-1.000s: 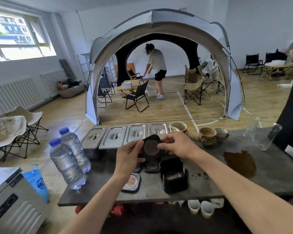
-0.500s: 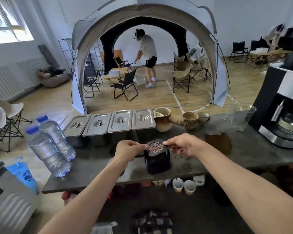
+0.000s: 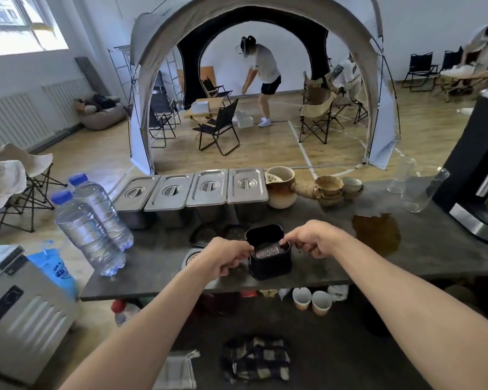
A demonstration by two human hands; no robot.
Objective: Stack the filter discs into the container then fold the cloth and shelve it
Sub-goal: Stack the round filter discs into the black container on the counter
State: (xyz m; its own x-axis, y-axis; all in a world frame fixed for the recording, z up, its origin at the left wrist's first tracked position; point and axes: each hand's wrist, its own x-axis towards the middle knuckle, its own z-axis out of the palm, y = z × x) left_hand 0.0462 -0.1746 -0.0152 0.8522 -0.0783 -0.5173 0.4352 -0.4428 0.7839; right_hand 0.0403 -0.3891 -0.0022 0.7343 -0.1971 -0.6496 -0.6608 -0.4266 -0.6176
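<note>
A small black container (image 3: 269, 264) stands near the front edge of the dark counter (image 3: 335, 266). A round filter disc (image 3: 266, 251) with a patterned metal face lies in its mouth. My left hand (image 3: 226, 258) pinches the disc's left edge and my right hand (image 3: 312, 239) pinches its right edge. Other filter discs lie on the counter: one (image 3: 190, 256) by my left wrist, two more (image 3: 204, 235) (image 3: 235, 233) behind my hands. A dark checked cloth (image 3: 255, 358) lies crumpled on the lower surface below the counter.
Two water bottles (image 3: 89, 229) stand at the counter's left. Lidded steel pans (image 3: 192, 190), a ceramic pitcher (image 3: 281, 190) and stacked bowls (image 3: 330, 190) line the back. A brown spill (image 3: 376, 232), glass jars (image 3: 421, 190) and a coffee machine (image 3: 479, 175) sit right. A person bends inside the tent (image 3: 262, 77).
The disc, held up between both hands a second ago, has come down into the container's mouth. The view has tilted down, showing the cloth below.
</note>
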